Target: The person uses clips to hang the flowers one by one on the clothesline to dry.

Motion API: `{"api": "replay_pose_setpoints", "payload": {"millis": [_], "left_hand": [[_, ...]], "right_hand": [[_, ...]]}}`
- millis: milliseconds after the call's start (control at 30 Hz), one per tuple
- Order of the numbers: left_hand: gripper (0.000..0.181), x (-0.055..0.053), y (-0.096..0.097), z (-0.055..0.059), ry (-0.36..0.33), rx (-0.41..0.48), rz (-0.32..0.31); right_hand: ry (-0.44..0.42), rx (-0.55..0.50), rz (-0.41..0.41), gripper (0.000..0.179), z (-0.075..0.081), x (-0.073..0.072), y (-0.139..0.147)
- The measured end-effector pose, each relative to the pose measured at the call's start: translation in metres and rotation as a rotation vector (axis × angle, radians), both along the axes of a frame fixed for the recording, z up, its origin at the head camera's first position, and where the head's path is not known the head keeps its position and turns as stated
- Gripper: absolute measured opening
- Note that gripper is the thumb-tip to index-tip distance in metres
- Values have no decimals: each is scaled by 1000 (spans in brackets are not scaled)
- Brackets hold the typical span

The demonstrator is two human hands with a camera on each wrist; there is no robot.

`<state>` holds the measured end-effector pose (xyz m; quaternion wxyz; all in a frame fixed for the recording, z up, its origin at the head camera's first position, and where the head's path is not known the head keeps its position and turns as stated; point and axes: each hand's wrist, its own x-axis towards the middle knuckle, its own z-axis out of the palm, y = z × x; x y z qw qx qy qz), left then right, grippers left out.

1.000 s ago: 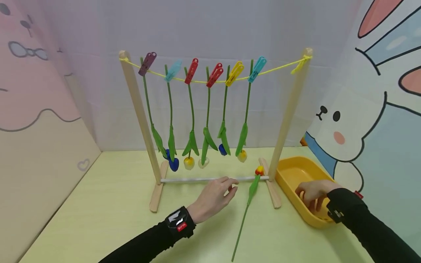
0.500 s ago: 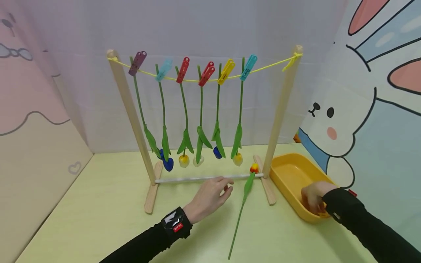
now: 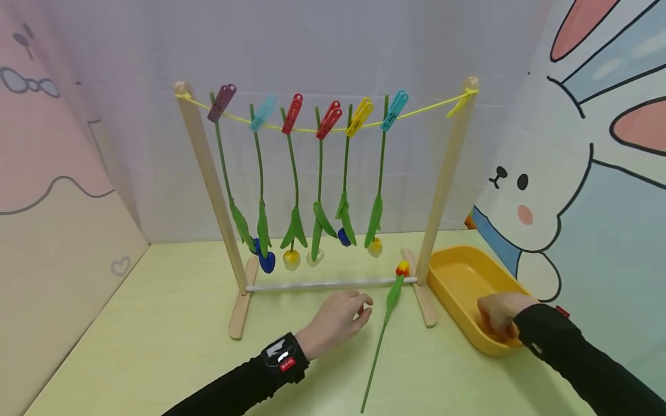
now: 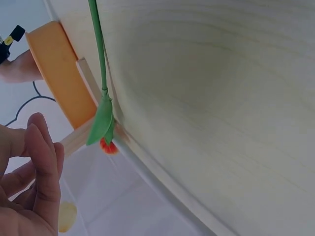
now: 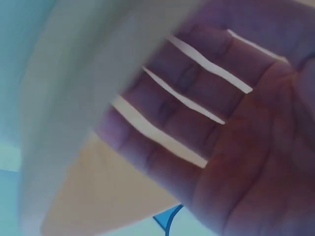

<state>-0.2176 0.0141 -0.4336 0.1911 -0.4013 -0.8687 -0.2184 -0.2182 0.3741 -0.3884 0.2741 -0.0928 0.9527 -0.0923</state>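
My left hand (image 3: 335, 323) hovers over the table's middle, fingers loosely bent, holding nothing in the left wrist view. To its right lies a red-and-yellow tulip (image 3: 393, 297) with a long green stem, flower end against the rack's foot. My right hand (image 3: 500, 312) is down inside a yellow plastic bin (image 3: 447, 292). In the right wrist view its fingers look mostly straight with gaps between them; the bin wall hides the fingertips and whatever they touch. Several tulips, such as a blue one (image 3: 267, 262), hang upside down from a yellow string (image 3: 426, 107), held by coloured clothespins.
A wooden rack with a left post (image 3: 210, 179) and right post (image 3: 444, 185) carries the string. A pale bar (image 3: 312, 285) joins its feet near the table. Behind stands a white backdrop, with printed cartoon panels at both sides.
My right hand has gone deeper into the bin, its fingers now hidden from the head view. The head view has shifted slightly. My left hand and the lying tulip stay nearly where they were.
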Motion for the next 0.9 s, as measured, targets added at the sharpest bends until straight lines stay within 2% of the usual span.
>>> {"api": "replay_pose_setpoints", "payload": {"millis": [167,300,400,500,633,800,900], "left_hand": [[10,2,4,-4,-39,-51,-20],[11,4,7,-6,-65,-101,-31],[12,4,10,-7,-88,-144,-36],[15,5,13,-8,-127,-183,-34],[18,6,15,-10,-189,-231,-27],[20,7,16,-15,-243,-283,-33],[19,8,17,-16,-259,-306,-44]], "right_hand": [[-47,-80,-28,28,9,-4,5],[-28,-167,-22,22,15,-7,10],[24,-244,27,19,17,-10,14],[102,-325,120,16,19,-12,20],[195,-405,209,22,23,-13,24],[264,-483,181,28,26,-13,19],[315,-536,161,22,28,-11,16]]}}
